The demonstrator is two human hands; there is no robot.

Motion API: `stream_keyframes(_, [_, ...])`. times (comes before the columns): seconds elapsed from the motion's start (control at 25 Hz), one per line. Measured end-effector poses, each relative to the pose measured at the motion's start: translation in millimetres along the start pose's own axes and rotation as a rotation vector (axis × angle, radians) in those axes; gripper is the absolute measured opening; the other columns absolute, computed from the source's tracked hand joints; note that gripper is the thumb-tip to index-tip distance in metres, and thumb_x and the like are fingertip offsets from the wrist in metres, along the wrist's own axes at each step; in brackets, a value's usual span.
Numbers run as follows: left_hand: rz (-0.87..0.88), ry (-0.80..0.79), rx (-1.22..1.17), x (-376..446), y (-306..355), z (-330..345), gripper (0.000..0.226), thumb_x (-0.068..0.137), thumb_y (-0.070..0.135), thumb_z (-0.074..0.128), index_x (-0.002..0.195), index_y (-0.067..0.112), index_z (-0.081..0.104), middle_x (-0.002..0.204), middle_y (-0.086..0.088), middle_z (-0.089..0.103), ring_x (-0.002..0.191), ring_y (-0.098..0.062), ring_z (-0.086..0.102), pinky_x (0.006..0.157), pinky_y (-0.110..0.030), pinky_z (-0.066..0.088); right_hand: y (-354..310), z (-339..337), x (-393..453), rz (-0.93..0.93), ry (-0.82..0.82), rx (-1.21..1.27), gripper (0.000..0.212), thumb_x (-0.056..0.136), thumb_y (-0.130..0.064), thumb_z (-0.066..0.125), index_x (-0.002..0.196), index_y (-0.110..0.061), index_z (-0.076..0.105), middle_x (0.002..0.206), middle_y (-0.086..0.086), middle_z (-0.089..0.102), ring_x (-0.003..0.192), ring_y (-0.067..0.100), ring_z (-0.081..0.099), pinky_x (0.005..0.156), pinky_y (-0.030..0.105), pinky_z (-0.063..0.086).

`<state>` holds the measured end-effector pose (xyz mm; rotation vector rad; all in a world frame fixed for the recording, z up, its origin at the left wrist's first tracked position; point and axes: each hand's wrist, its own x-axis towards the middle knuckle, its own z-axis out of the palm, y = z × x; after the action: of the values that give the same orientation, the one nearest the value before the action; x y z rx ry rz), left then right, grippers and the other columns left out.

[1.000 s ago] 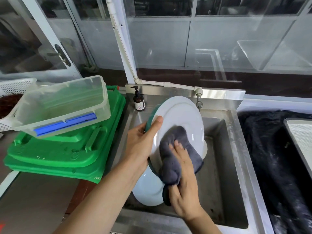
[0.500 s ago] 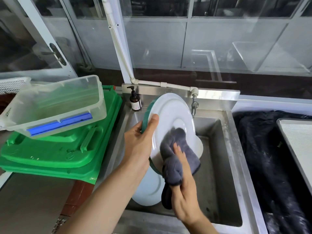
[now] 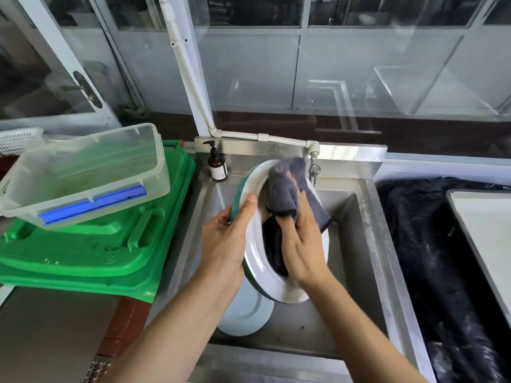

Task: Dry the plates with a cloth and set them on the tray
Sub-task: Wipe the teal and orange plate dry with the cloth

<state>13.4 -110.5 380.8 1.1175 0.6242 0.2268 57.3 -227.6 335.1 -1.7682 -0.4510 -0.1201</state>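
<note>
Over the steel sink (image 3: 367,244) I hold a white plate (image 3: 265,275) with a green underside, tilted on edge. My left hand (image 3: 224,244) grips its left rim, thumb on the white face. My right hand (image 3: 301,244) presses a grey cloth (image 3: 284,186) against the plate's face, the cloth bunched up near the plate's top edge. A second white plate (image 3: 243,313) lies in the sink below, partly hidden by my left wrist. A metal tray (image 3: 486,225) shows at the right edge.
Stacked green plastic lids (image 3: 91,252) carry a clear plastic box (image 3: 83,172) left of the sink. A brown pump bottle (image 3: 217,164) stands at the sink's back left corner, a tap (image 3: 313,167) at the back. Dark cloth (image 3: 431,258) covers the counter on the right.
My right hand has slid the cloth up the plate's face from the lower middle to the top edge. The left hand keeps its grip on the rim.
</note>
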Motion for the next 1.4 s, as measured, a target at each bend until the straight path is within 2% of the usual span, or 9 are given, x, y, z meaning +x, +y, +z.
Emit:
stream_keyframes(0.24, [-0.014, 0.092, 0.044, 8, -5, -7, 0.027, 0.083, 0.035, 0.08, 0.088, 0.009, 0.078, 0.096, -0.02, 0.076, 0.083, -0.028, 0.069, 0.086, -0.051, 0.058, 29, 23, -112, 0.088, -0.119, 0.193, 0.063, 0.102, -0.024, 0.044, 0.16, -0.039, 0.024, 0.168, -0.007, 0.028, 0.155, 0.026, 0.025, 0.121, 0.065, 0.019])
stream_keyframes(0.56, [0.144, -0.071, 0.13, -5, -6, -1, 0.024, 0.08, 0.041, 0.08, 0.091, 0.019, 0.08, 0.098, -0.019, 0.075, 0.088, -0.023, 0.072, 0.085, -0.042, 0.058, -6, 1, 40, 0.069, 0.113, 0.056, 0.051, 0.095, -0.051, 0.038, 0.145, -0.061, 0.037, 0.157, -0.004, 0.045, 0.147, 0.014, 0.038, 0.122, 0.046, 0.029])
stream_keyframes(0.68, [0.105, -0.059, 0.051, -3, 1, -3, 0.022, 0.079, 0.037, 0.083, 0.089, 0.018, 0.081, 0.094, -0.013, 0.078, 0.084, -0.022, 0.074, 0.075, -0.037, 0.061, 18, -19, 64, 0.254, 0.161, 0.003, 0.067, 0.088, -0.055, 0.04, 0.138, -0.014, 0.056, 0.135, 0.008, 0.061, 0.128, 0.016, 0.052, 0.115, 0.049, 0.038])
stream_keyframes(0.84, [0.038, 0.012, -0.016, 10, 10, -3, 0.011, 0.084, 0.03, 0.08, 0.078, 0.021, 0.081, 0.089, -0.005, 0.079, 0.077, -0.016, 0.076, 0.06, -0.024, 0.058, 58, -27, 23, 0.535, 0.215, 0.068, 0.028, 0.105, -0.032, 0.046, 0.114, -0.015, 0.066, 0.101, 0.0, 0.067, 0.106, 0.022, 0.061, 0.1, 0.045, 0.047])
stream_keyframes(1.0, [0.08, 0.081, -0.005, 20, 9, -2, 0.01, 0.084, 0.032, 0.079, 0.075, 0.028, 0.081, 0.09, -0.001, 0.079, 0.083, -0.014, 0.075, 0.068, -0.025, 0.06, 61, 1, -52, 0.646, 0.273, 0.23, 0.034, 0.099, -0.033, 0.044, 0.091, -0.004, 0.06, 0.07, 0.004, 0.062, 0.074, 0.021, 0.059, 0.072, 0.032, 0.048])
stream_keyframes(1.08, [0.101, 0.099, -0.003, 22, 6, 0, 0.009, 0.084, 0.033, 0.08, 0.077, 0.026, 0.082, 0.09, -0.002, 0.079, 0.083, -0.015, 0.075, 0.07, -0.028, 0.061, 48, 19, -77, 0.596, 0.226, 0.264, 0.05, 0.091, -0.041, 0.041, 0.113, -0.001, 0.061, 0.087, 0.005, 0.07, 0.084, 0.018, 0.063, 0.082, 0.031, 0.05])
stream_keyframes(1.2, [0.103, 0.118, -0.005, 26, 5, 2, 0.014, 0.084, 0.035, 0.079, 0.079, 0.022, 0.08, 0.085, 0.0, 0.079, 0.074, -0.012, 0.074, 0.059, -0.023, 0.057, 14, 37, -93, 0.203, 0.101, 0.159, 0.06, 0.099, -0.045, 0.04, 0.156, -0.03, 0.034, 0.16, -0.004, 0.039, 0.151, 0.018, 0.031, 0.124, 0.039, 0.021])
stream_keyframes(1.28, [0.061, 0.1, 0.005, 26, 5, -1, 0.017, 0.084, 0.037, 0.078, 0.08, 0.02, 0.08, 0.085, -0.002, 0.079, 0.073, -0.014, 0.075, 0.056, -0.022, 0.056, -2, 40, -87, -0.119, -0.029, 0.039, 0.057, 0.107, -0.045, 0.031, 0.161, -0.026, 0.026, 0.168, -0.001, 0.027, 0.156, 0.026, 0.021, 0.126, 0.047, 0.015])
stream_keyframes(1.4, [0.051, -0.029, -0.082, 20, 3, 0, 0.019, 0.088, 0.031, 0.076, 0.085, 0.013, 0.081, 0.089, -0.014, 0.078, 0.077, -0.025, 0.076, 0.063, -0.028, 0.059, -10, 34, -63, -0.213, -0.01, -0.036, 0.058, 0.108, -0.044, 0.031, 0.158, -0.016, 0.035, 0.166, 0.0, 0.031, 0.155, 0.025, 0.026, 0.125, 0.05, 0.02])
